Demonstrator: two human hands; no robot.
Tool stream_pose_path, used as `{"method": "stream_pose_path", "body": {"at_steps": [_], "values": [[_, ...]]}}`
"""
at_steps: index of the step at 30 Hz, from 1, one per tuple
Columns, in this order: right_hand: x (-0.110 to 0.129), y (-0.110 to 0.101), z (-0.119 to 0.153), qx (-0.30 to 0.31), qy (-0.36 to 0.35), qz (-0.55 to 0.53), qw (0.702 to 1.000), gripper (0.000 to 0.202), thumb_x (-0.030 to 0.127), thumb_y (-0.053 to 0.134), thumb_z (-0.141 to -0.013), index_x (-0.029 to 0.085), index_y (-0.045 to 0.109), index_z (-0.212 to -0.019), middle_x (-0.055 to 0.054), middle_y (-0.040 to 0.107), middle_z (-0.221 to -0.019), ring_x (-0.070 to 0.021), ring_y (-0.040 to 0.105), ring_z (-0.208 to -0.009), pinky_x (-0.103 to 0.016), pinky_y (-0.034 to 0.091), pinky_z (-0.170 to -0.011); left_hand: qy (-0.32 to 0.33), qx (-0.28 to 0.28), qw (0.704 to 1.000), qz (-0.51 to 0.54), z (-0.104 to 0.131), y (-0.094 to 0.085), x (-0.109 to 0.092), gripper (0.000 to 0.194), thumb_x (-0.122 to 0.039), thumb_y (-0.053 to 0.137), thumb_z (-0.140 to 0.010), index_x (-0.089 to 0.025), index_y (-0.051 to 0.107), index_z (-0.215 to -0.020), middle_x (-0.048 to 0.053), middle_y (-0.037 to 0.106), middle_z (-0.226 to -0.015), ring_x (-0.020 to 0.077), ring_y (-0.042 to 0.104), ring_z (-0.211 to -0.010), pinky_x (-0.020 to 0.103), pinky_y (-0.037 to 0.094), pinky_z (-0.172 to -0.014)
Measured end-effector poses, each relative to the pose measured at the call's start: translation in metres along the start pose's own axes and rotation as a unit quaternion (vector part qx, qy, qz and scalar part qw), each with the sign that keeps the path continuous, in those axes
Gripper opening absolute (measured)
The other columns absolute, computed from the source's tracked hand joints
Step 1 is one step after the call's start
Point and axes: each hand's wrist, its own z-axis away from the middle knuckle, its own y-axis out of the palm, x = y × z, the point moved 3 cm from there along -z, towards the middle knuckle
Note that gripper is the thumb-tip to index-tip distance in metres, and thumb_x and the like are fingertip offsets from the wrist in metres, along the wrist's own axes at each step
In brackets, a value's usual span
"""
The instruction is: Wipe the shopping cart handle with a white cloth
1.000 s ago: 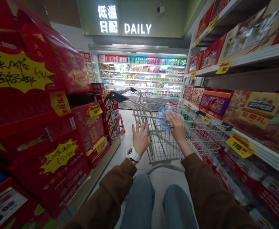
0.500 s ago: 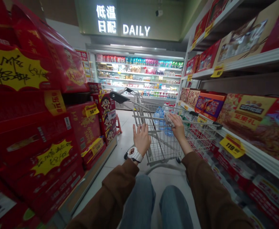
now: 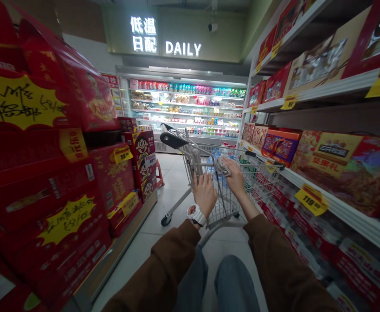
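My right hand (image 3: pixel 236 177) is gripping a crumpled cloth (image 3: pixel 222 167) and pressing it near the upper rail of the shopping cart (image 3: pixel 229 204). The cart is now standing more turned than half a second ago, its black handle (image 3: pixel 174 140) looming larger and a wheel (image 3: pixel 166 220) showing at its left. My left hand (image 3: pixel 205 195) is now reaching in closer to the right, fingers spread and grip open (whether they are touching the frame, I cannot tell). So the wire side is now lying between both hands at a fresh angle. I am counting one cart, one cloth, two hands, one white watch (image 3: pixel 195 214), two clearly visible wheels and one red stool (image 3: pixel 159 173).
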Motion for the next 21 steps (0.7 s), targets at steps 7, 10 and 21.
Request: {"method": "stream_pose_path", "body": {"at_steps": [7,10,21], "values": [[0.03,-0.036,0.003,-0.058,0.011,0.046,0.997,0.074,0.001,0.038,-0.069,0.022,0.056,-0.137,-0.006,0.059,-0.141,-0.021,0.047,-0.137,-0.05,0.034,-0.117,0.075,0.015,0.997,0.025,0.017,-0.016,-0.014,0.06,-0.021,0.046,-0.085,-0.012,0.045,-0.144,0.014,0.054,-0.144,0.0275,0.046,-0.135,0.054,0.017,-0.124],[0.047,-0.044,0.004,-0.046,-0.039,0.039,0.997,0.075,0.001,0.039,-0.071,0.023,0.051,-0.142,-0.005,0.054,-0.146,-0.0207,0.042,-0.141,-0.05,0.032,-0.119,0.106,0.001,0.994,0.03,0.026,-0.032,-0.007,0.061,-0.022,0.044,-0.088,-0.016,0.039,-0.149,0.009,0.045,-0.153,0.0255,0.035,-0.145,0.053,0.015,-0.125],[0.038,-0.053,0.031,0.02,-0.037,0.082,0.996,0.081,-0.004,0.038,-0.067,0.025,0.054,-0.141,-0.004,0.059,-0.141,-0.0226,0.046,-0.138,-0.051,0.036,-0.116,0.076,-0.082,0.994,0.017,0.001,-0.088,0.047,0.064,-0.019,0.043,-0.089,-0.016,0.033,-0.152,0.008,0.038,-0.158,0.0256,0.023,-0.151,0.048,0.014,-0.126]]}}
